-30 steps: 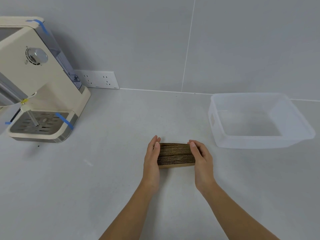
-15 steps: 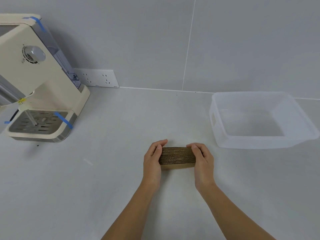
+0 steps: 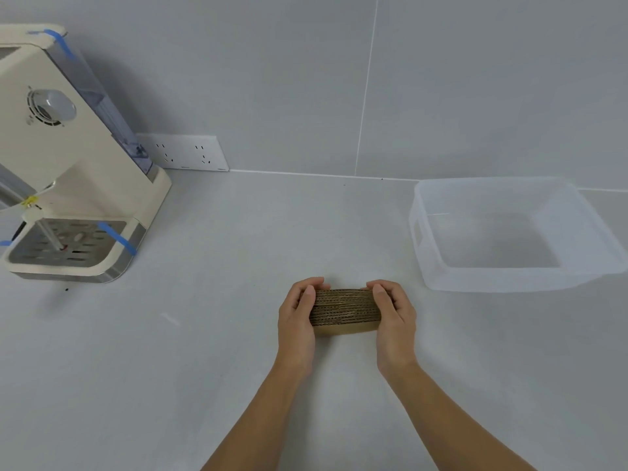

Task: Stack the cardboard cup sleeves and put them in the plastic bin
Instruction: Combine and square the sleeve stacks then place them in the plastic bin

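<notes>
A: What do we have in the head view?

B: We see the stack of sleeves (image 3: 345, 311) near the front middle of the table (image 3: 221, 351). Flat brown cardboard, corrugated edges facing up at us, layers packed tight.

A: Grip state?

B: Both grasping the stack. Left hand (image 3: 299, 317) is curled around its left end, fingers over the far side, thumb on the near side. Right hand (image 3: 394, 317) mirrors that on the right end. We read it as a squeeze from both ends.

A: Is the stack lifted or down on the table?

B: We can't tell. The bottom edge sits right at the surface, and no clear gap shows.

A: Bin?

B: The plastic bin (image 3: 428, 232) is clear, toward the right edge of the table, further back than the stack and well apart from it. We see nothing inside. There is a handle slot on its left wall.

A: Anything else on the table?

B: A cream coffee machine (image 3: 68, 158) at the back left corner, blue tape strips on it, metal drip tray in front. A white outlet strip (image 3: 183, 157) on the wall beside it, just above the back edge.
</notes>
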Demonstrator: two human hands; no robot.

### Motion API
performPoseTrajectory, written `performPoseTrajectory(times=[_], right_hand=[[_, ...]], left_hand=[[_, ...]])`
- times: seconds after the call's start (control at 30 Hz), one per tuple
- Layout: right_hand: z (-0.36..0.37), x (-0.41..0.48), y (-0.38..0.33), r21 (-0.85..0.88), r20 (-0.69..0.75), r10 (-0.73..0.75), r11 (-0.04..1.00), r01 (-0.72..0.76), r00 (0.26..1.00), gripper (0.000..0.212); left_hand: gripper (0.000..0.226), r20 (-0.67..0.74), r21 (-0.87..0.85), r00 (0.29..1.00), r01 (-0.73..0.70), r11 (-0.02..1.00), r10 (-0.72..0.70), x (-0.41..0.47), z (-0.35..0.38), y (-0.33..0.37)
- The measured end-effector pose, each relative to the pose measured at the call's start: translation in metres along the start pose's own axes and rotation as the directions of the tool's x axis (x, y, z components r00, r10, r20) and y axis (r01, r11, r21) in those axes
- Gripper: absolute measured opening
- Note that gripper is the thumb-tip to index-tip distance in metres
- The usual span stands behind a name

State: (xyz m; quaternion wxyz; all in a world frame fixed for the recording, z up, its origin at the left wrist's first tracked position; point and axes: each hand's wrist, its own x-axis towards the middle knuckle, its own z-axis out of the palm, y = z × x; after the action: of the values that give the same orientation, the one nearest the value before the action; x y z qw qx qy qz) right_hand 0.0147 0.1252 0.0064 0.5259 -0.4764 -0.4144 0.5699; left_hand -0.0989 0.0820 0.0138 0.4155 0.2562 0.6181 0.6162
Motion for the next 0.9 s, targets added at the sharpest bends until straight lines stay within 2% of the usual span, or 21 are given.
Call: performPoseTrajectory(times=[0.17,0.37,0.57,0.73,0.83,0.9], right_hand=[[0.006,0.001,-0.009,0.012,-0.045,0.04,0.999,-0.039,0.998,0.026],[0.007,0.001,-0.028,0.097,-0.013,-0.054,0.994,0.055,0.998,0.022],[-0.003,-0.01,-0.003,-0.066,-0.018,-0.025,0.998,0.024,1.0,0.018],[-0.003,-0.004,0.0,-0.03,-0.031,0.032,0.999,-0.033,0.999,0.017],[-0.004,-0.005,0.001,-0.051,-0.02,0.025,0.998,-0.026,0.999,0.017],[-0.005,-0.005,0.002,-0.054,-0.019,0.027,0.998,-0.028,0.999,0.016]], left_hand=[[0.03,-0.013,0.047,1.0,0.029,0.998,-0.028,-0.002,0.003,0.009],[0.03,0.037,-0.012,0.992,-0.12,0.993,0.12,-0.003,0.0,0.029],[0.029,0.002,0.053,1.0,-0.021,0.998,0.02,-0.011,0.0,0.002],[0.027,-0.001,0.039,1.0,0.011,0.999,-0.011,-0.005,0.0,0.0],[0.021,0.07,0.011,0.998,0.001,1.0,-0.002,-0.007,-0.005,0.0],[0.028,0.187,0.005,0.982,-0.011,1.0,0.01,-0.007,-0.014,0.001]])
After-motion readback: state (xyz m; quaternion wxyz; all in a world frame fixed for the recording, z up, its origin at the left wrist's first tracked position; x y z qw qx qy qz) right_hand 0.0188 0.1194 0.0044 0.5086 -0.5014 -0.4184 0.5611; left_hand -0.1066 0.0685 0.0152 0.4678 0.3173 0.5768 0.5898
